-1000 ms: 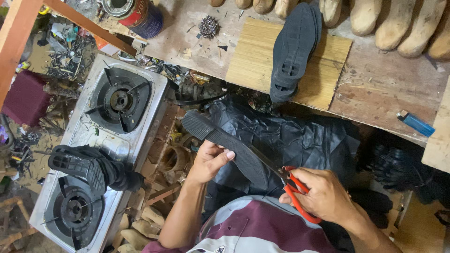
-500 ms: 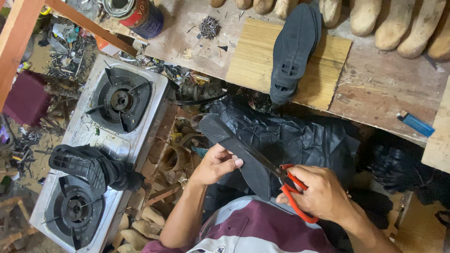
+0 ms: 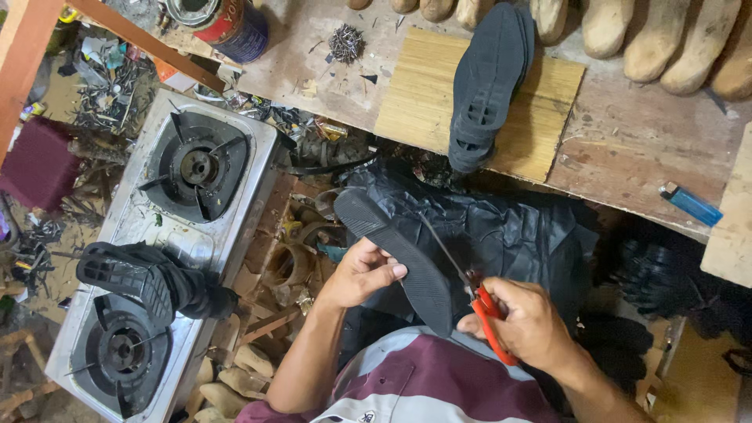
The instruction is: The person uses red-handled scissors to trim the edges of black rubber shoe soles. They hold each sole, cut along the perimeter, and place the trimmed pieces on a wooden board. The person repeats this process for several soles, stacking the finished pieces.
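The right hand (image 3: 526,323) covered most of the red scissor handles (image 3: 492,329), and the thin blades (image 3: 446,249) were hard to trace against the black sole (image 3: 399,254). The picture's top edge cut off the row of wooden shoe lasts (image 3: 642,35) and the paint can (image 3: 227,19). The small dark heap (image 3: 345,42) on the tabletop (image 3: 627,141) was too small to tell apart.
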A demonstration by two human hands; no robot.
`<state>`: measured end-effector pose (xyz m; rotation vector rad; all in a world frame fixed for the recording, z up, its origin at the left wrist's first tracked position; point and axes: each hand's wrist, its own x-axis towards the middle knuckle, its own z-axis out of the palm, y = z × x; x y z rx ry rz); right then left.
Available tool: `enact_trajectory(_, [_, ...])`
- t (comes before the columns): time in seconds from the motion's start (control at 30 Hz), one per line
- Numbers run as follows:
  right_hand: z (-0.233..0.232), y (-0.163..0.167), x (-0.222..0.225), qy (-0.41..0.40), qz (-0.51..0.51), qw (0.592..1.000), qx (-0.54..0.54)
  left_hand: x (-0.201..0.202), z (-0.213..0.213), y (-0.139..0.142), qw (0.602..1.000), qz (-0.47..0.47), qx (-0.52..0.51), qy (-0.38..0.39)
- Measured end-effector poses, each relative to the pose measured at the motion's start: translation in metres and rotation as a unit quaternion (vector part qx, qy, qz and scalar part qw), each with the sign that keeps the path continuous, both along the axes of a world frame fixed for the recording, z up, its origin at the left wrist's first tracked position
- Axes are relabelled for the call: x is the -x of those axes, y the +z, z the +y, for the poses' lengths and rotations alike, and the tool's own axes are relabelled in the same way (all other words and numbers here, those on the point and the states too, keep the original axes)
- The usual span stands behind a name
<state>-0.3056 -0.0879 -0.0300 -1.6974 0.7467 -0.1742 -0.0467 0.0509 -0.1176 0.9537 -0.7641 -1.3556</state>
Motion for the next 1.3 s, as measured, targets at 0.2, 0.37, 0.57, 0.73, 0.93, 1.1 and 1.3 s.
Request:
enact_trajectory(0.2, [0.007,-0.009,-0.010,0.021,-0.027,0.988,0.152,0.015,-0.019,0.022,0.988,0.108,0.009,0.113])
enact_trajectory(0.37, [0.007,-0.006,-0.015,-0.025,0.004,0.996,0.084,0.015,-0.033,0.032,0.966,0.144,0.008,0.214])
enact_trajectory(0.57, [-0.007,0.013,-0.023,-0.010,-0.043,0.973,0.225,0.022,-0.023,0.014,0.978,0.073,-0.060,0.187])
enact_trajectory(0.73, [-0.014,0.029,-0.034,-0.001,-0.038,0.962,0.271,0.024,-0.017,0.019,0.996,0.005,0.027,0.083])
enact_trajectory(0.93, [-0.019,0.039,-0.028,0.034,-0.056,0.957,0.283,0.007,-0.013,0.044,0.997,-0.078,0.004,0.022])
enact_trajectory(1.1, [-0.020,0.045,-0.022,0.040,-0.047,0.963,0.262,-0.006,-0.011,0.048,0.990,-0.138,0.000,-0.003])
enact_trajectory(1.3, [-0.017,0.048,-0.023,0.030,-0.042,0.967,0.248,0.003,-0.012,0.037,0.996,-0.085,-0.003,0.021])
